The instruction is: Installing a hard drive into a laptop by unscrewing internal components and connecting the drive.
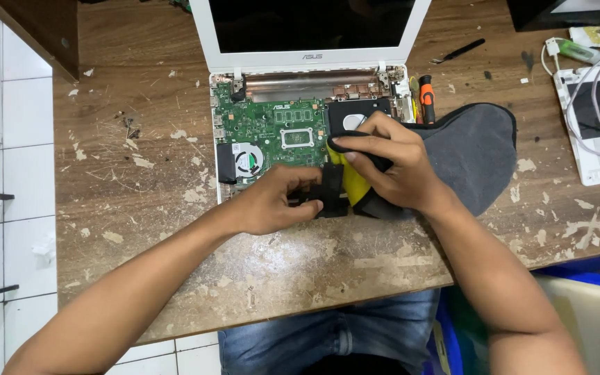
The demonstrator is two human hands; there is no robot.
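On the worn desk, at the opened laptop's (pixel 272 132) near edge, the left hand (pixel 272 201) pinches a black part (pixel 328 194), standing upright. Right hand (pixel 390 163), just beside and behind it, presses a grey-and-yellow cloth (pixel 473 153) against its right side.

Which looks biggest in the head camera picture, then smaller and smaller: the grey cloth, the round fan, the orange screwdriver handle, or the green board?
1. green board, though the grey cloth looks close in size and is partly hidden by the right hand, so this order is unsure
2. grey cloth
3. round fan
4. orange screwdriver handle
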